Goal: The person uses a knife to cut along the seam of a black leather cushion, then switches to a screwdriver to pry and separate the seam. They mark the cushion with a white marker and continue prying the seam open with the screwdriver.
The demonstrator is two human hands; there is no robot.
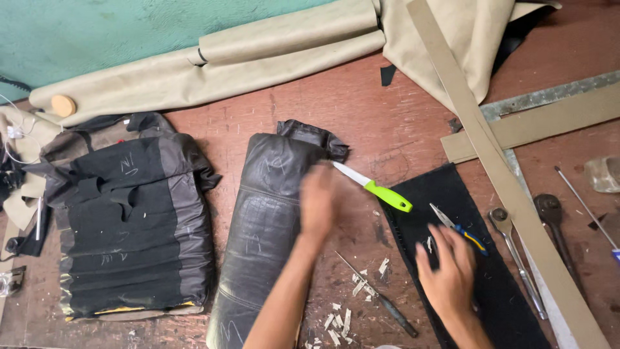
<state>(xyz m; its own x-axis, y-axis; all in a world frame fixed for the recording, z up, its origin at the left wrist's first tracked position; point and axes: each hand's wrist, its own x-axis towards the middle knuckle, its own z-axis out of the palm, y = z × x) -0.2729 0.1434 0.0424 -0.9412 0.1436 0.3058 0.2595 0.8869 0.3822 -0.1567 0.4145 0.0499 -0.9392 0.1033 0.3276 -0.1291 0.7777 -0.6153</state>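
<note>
Two hands work around the black leather panel (271,220): your left hand (320,201), blurred, lies flat and open on its right edge, beside the green-handled knife (378,187). Right of the panel, your right hand (449,271) rests open-fingered on a black mat (504,304), fingertips near small blue-handled snips (460,227), gripping nothing.

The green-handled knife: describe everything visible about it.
The knife has a bright lime-green handle, plastic by its look, and a pale pointed blade. It lies flat and slanted on the wooden workbench, handle on the black mat, blade tip toward the left hand, which is blurred; contact cannot be told.
</note>
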